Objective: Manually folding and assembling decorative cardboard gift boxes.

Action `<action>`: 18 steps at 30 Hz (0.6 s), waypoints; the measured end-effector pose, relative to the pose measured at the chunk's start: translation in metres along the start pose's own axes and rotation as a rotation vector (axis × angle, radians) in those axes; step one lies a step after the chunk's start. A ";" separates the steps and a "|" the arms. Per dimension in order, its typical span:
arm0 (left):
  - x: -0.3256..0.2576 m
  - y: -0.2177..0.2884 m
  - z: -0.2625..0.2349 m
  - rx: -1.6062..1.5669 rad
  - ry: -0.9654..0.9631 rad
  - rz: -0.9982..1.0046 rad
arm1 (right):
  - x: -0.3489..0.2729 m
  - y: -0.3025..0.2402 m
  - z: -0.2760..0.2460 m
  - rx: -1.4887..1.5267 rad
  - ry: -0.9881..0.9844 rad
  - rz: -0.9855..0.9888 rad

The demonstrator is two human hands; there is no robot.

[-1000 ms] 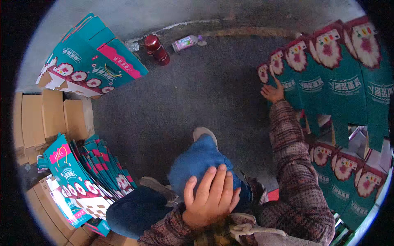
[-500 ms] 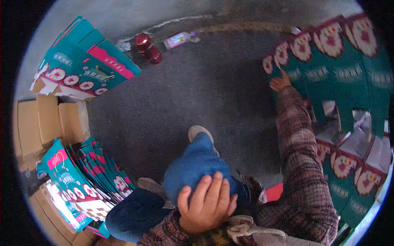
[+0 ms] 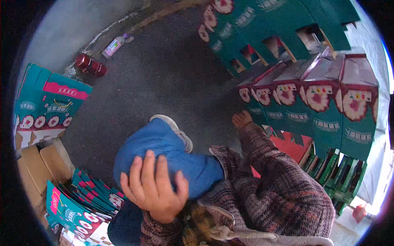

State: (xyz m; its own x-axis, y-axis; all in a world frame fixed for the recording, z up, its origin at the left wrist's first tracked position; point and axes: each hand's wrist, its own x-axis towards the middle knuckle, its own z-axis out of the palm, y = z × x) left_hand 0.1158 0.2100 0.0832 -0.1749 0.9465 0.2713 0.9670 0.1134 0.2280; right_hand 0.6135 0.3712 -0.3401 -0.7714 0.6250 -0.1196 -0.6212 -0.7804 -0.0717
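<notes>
One upper row of teal boxes (image 3: 266, 26) is at approx 1 o'clock, the lower row of teal boxes (image 3: 301, 117) at approx 3. Change vs 0.5 s ago: view swings twd R, & R hand (image 3: 241, 119) is off the upper row's end; it's now a bit R of centre, at 3, just beside the lower row's leftmost box, fingers bent. Can't tell if it touches or grips anything; prob. means the reach is now w/ the lower row. L hand (image 3: 155, 186) at 7 is unchanged: fingers apart, nothing visible in it, resting on the blue-jeaned knee (image 3: 150, 137). Flat teal cartons (image 3: 88, 184) at approx 8; red flask (image 3: 91, 65) & small bottle (image 3: 112, 48) at approx 10, nr the wall.
</notes>
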 end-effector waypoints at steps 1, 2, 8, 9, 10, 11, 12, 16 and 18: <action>-0.005 -0.003 -0.001 0.031 -0.010 0.004 | -0.008 0.009 0.010 0.154 0.276 -0.090; -0.011 -0.006 -0.002 0.095 -0.020 -0.011 | 0.002 0.030 0.026 0.159 0.864 -0.335; -0.008 -0.011 0.015 0.080 0.031 -0.003 | -0.021 -0.001 0.100 0.254 1.200 -0.639; -0.007 -0.011 0.017 0.090 0.038 0.002 | -0.019 -0.004 0.098 0.261 1.188 -0.636; -0.006 -0.013 0.020 0.098 0.030 0.007 | -0.015 -0.005 0.093 0.326 1.126 -0.721; -0.004 -0.013 0.022 0.110 0.019 0.011 | -0.011 -0.004 0.086 0.394 1.064 -0.801; -0.003 -0.012 0.024 0.117 0.015 0.007 | -0.006 -0.002 0.079 0.409 1.057 -0.787; 0.011 -0.003 0.039 0.038 0.029 0.058 | -0.060 -0.048 0.032 0.289 0.877 -0.898; 0.012 0.002 0.042 0.033 -0.007 0.058 | -0.068 -0.059 0.027 0.240 0.865 -0.914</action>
State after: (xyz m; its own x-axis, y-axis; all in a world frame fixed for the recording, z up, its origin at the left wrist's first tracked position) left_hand 0.1235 0.2341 0.0480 -0.1170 0.9539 0.2765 0.9811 0.0678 0.1812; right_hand 0.6991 0.3750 -0.3011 0.2315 0.6434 -0.7297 -0.9541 0.0039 -0.2993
